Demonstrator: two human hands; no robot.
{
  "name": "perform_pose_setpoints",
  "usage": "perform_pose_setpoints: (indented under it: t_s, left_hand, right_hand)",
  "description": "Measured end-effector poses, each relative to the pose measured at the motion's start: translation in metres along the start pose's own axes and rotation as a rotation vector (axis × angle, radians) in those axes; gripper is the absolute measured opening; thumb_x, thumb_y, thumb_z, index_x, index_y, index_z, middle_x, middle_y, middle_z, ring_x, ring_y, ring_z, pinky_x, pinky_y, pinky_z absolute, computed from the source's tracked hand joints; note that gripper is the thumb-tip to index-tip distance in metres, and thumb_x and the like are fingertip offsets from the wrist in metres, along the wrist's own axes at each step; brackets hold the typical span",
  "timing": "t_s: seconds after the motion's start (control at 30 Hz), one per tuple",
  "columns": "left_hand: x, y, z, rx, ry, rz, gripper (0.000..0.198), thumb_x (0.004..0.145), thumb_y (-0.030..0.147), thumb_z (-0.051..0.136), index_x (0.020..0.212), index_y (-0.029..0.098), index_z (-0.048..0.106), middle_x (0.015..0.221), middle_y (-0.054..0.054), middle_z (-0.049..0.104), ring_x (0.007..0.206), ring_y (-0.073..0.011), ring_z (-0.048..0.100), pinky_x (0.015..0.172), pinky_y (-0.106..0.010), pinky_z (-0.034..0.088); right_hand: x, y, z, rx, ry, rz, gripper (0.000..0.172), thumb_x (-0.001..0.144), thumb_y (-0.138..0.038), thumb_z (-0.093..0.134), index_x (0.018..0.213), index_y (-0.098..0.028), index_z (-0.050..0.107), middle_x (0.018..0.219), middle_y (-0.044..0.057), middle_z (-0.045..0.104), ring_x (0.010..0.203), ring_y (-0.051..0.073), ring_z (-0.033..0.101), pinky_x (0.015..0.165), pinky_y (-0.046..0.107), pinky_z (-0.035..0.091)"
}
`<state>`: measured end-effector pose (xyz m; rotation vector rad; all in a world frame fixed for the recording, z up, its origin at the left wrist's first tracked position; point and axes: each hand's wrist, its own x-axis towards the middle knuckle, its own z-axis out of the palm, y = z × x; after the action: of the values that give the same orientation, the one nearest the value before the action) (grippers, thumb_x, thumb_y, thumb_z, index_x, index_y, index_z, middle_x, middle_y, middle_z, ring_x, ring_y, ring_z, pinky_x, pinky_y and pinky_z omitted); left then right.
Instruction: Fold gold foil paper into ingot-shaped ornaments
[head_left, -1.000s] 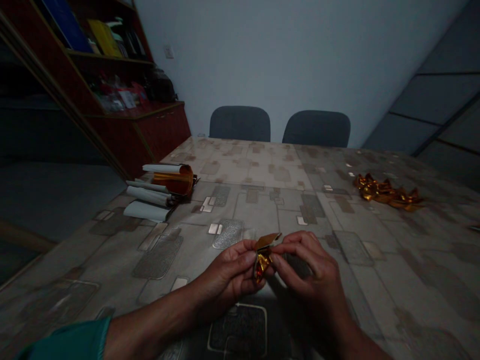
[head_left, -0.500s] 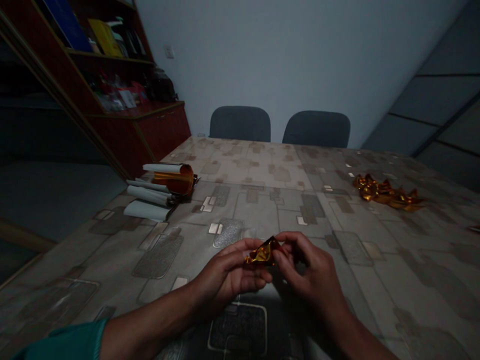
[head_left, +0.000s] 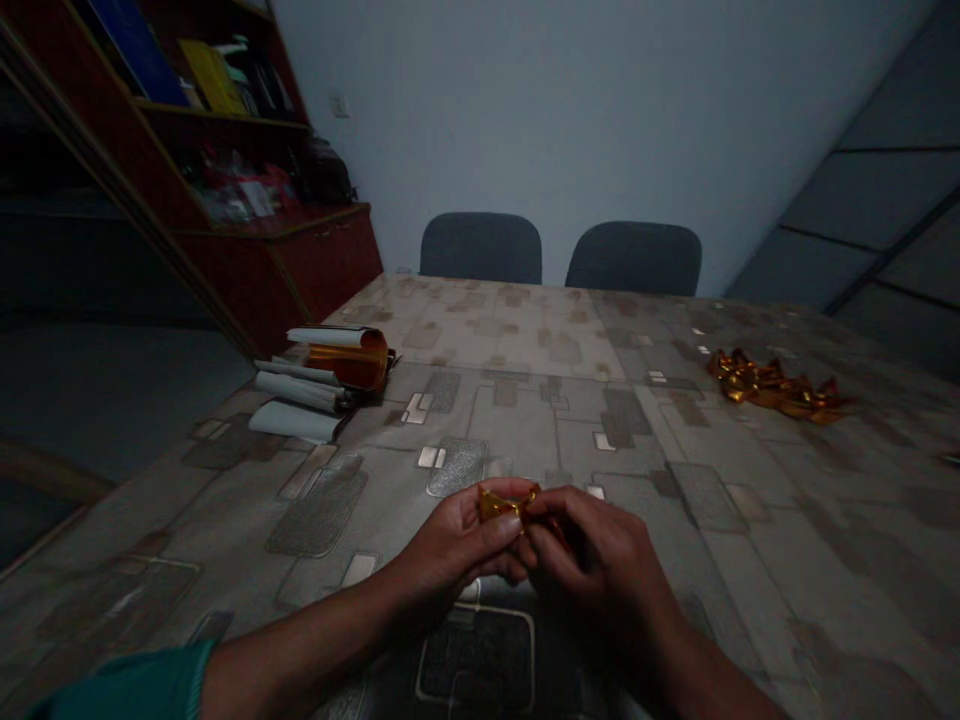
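Observation:
Between my two hands is a small folded piece of gold foil paper (head_left: pixel 498 503), held just above the table. My left hand (head_left: pixel 466 545) grips it, the thumb pressed on its front and the fingers behind and below. With thumb and fingertips my right hand (head_left: pixel 592 545) pinches its right end, covering much of that side. Pointed gold corners stick up above the fingers. Off to the right lies a row of folded gold foil pieces (head_left: pixel 776 385), and to the left a curled stack of gold foil sheets (head_left: pixel 349 360) with pale backs.
A patterned cloth covers the table (head_left: pixel 517 330). Two dark chairs (head_left: pixel 480 247) stand at its far edge against the wall. At the left back, a reddish wooden cabinet (head_left: pixel 330 255) holds bags and other items on its shelves.
The foil piece has been turned in my hands, with its points now upward. My right hand has shifted left, closer to my left hand, and the left thumb presses on the foil's front.

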<state>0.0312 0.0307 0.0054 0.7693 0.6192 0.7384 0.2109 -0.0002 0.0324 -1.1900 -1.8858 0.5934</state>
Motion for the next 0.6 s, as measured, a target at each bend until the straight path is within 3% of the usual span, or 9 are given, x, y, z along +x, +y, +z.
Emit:
perform_pose_setpoints:
  t_s: [0.13,0.17,0.23,0.37,0.47,0.6]
  left_hand:
    - [0.004,-0.003,-0.009,0.073,-0.059,0.029,0.056,0.075,0.034,0.082,0.12,0.014,0.055,0.079,-0.004,0.07,0.063,-0.0122,0.063,0.059,-0.024,0.048]
    - [0.003,-0.003,-0.01,0.09,-0.071,0.029,0.057,0.076,0.034,0.082,0.122,0.014,0.054,0.079,-0.004,0.07,0.065,-0.0128,0.064,0.06,-0.024,0.047]
    - [0.002,-0.003,-0.011,0.122,-0.08,0.017,0.059,0.077,0.032,0.081,0.124,0.014,0.052,0.083,-0.004,0.068,0.069,-0.0134,0.064,0.06,-0.023,0.046]
    - [0.002,-0.008,-0.014,0.105,-0.16,-0.037,0.07,0.077,0.032,0.08,0.135,0.016,0.043,0.086,-0.003,0.067,0.073,-0.0134,0.062,0.06,-0.022,0.043]
    - [0.005,-0.014,-0.017,0.04,-0.203,-0.058,0.076,0.073,0.031,0.083,0.137,0.018,0.043,0.091,-0.004,0.066,0.073,-0.0132,0.062,0.061,-0.022,0.042]
    - [0.005,-0.016,-0.016,0.065,-0.188,-0.028,0.068,0.077,0.034,0.08,0.134,0.017,0.046,0.085,-0.004,0.067,0.072,-0.0143,0.062,0.061,-0.023,0.041]
  right_hand:
    - [0.002,-0.001,-0.012,0.109,-0.234,-0.083,0.03,0.078,-0.006,0.063,0.105,-0.021,0.065,0.086,0.001,0.07,0.073,0.015,0.061,0.064,0.025,0.047]
    - [0.003,0.0,-0.015,0.115,-0.271,-0.09,0.026,0.081,-0.007,0.063,0.102,-0.021,0.067,0.087,0.001,0.07,0.074,0.015,0.061,0.065,0.026,0.046]
    - [0.006,0.003,-0.017,0.111,-0.274,-0.071,0.016,0.087,-0.008,0.06,0.091,-0.02,0.07,0.082,0.002,0.069,0.075,0.015,0.062,0.068,0.027,0.046]
    - [0.006,0.008,-0.012,0.084,-0.211,-0.03,0.017,0.086,-0.009,0.062,0.074,-0.019,0.069,0.073,0.002,0.065,0.07,0.015,0.061,0.064,0.027,0.045]
    - [0.004,0.009,-0.006,0.064,-0.135,-0.014,0.016,0.083,-0.01,0.064,0.07,-0.019,0.066,0.071,0.001,0.061,0.069,0.016,0.059,0.062,0.029,0.044]
    - [0.002,0.007,-0.001,0.069,-0.07,0.02,0.015,0.083,-0.013,0.061,0.07,-0.02,0.063,0.076,0.002,0.057,0.072,0.017,0.058,0.063,0.03,0.046]
